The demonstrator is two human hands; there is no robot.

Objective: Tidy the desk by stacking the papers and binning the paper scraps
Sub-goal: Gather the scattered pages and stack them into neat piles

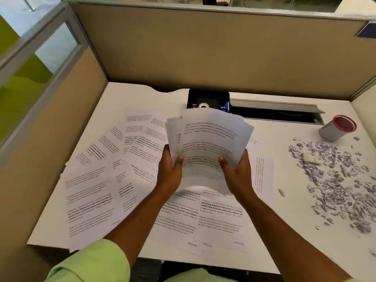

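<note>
Head view: left hand (169,169) and right hand (237,174) both pinch the paper sheaf (207,143), mid-stacking. Next: square edges, collect loose sheets (91,190) below the grip.

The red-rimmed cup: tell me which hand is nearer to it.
Right. The right hand grips the sheaf of papers left of the cup; the left hand grips it farther left.

Soft even light; held papers (207,143) motion-blurred (edges bow outward).
</note>
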